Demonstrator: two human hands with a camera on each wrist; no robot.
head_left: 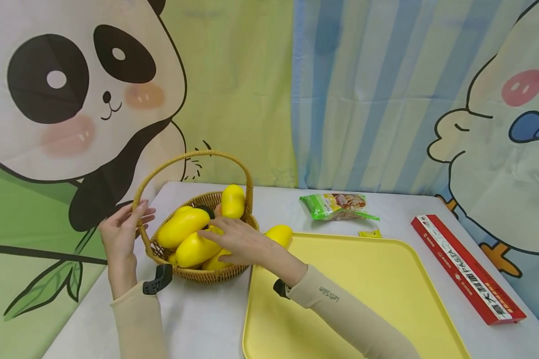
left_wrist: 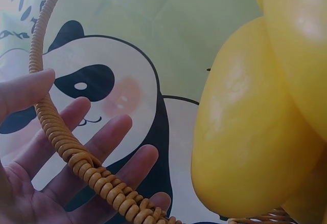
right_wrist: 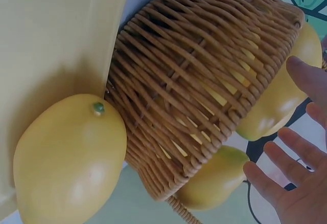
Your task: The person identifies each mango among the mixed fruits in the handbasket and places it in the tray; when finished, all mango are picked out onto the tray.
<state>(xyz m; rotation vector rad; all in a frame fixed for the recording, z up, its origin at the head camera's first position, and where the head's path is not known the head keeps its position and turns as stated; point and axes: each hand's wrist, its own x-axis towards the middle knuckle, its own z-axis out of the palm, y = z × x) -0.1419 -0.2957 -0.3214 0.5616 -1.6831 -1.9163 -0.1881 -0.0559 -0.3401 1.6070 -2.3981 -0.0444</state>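
Observation:
A wicker basket with a tall arched handle holds several yellow mangoes and a dark round thing, mostly hidden. At the handle's left side is my left hand. Its thumb lies across the handle and its spread, straight fingers pass behind it. My right hand reaches over the basket's near right side, fingers extended above the mangoes. In the right wrist view those fingers are spread beside the mangoes, grasping nothing. Another mango lies outside the basket, at the yellow tray's far left corner.
The yellow tray lies right of the basket, under my right forearm. Behind it are a green food bag and a small yellow packet. A long red pasta box lies at the right. Printed curtains hang behind the table.

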